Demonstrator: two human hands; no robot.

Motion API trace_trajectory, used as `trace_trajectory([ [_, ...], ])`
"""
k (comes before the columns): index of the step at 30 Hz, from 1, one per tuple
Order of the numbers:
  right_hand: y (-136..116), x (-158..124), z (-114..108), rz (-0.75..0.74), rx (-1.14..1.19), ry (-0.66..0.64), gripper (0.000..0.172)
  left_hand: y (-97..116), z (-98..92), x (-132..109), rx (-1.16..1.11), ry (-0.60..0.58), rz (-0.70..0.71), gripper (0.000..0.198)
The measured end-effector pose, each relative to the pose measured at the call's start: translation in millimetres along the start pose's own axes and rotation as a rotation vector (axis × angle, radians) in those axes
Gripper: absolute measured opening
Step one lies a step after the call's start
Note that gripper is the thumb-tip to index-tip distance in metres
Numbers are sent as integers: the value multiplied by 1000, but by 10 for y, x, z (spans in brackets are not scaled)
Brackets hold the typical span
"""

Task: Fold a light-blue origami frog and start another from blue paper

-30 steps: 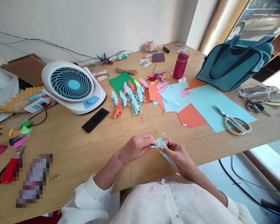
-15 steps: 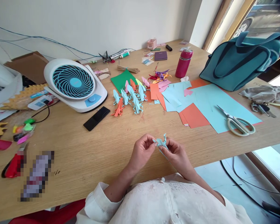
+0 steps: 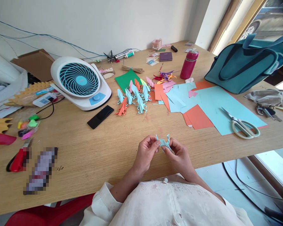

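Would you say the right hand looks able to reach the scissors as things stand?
Probably yes: nothing covers the scissors or blocks the way, though the right hand holds folded blue paper.

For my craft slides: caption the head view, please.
Left hand and right hand hold blue folded paper, paper figures beyond.

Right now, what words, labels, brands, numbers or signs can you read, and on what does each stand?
Perhaps "160": handwriting on the table, slanted, so not certain.
Fan: faint lettering on the hub, too blurred to read.
Purple notebook: cover marking too small to read.
Pixelated item: reddish marks, obscured.
I can read no brand or sign.
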State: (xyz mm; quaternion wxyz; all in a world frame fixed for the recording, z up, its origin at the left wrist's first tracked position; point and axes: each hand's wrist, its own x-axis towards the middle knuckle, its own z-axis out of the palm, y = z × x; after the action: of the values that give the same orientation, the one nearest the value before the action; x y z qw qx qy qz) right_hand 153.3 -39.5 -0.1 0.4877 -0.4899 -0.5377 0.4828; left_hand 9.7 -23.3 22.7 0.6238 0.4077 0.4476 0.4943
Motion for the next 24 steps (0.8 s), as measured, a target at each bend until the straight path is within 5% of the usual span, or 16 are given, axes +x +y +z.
trace_trajectory([
  [5, 31, 6, 14, 27, 17, -8, 25, -38, 19, -6, -113, 27, -84, 25],
  [9, 47, 22, 16, 78, 29, -31, 28, -89, 21, 8, 68, 91, 41, 24],
  [17, 29, 39, 10, 36, -115, 1, 24, -71, -50, 68, 156, 1, 65, 19],
  [24, 1, 46, 28, 64, -104, -48, 27, -92, -31, 4, 356, 125, 226, 17],
])
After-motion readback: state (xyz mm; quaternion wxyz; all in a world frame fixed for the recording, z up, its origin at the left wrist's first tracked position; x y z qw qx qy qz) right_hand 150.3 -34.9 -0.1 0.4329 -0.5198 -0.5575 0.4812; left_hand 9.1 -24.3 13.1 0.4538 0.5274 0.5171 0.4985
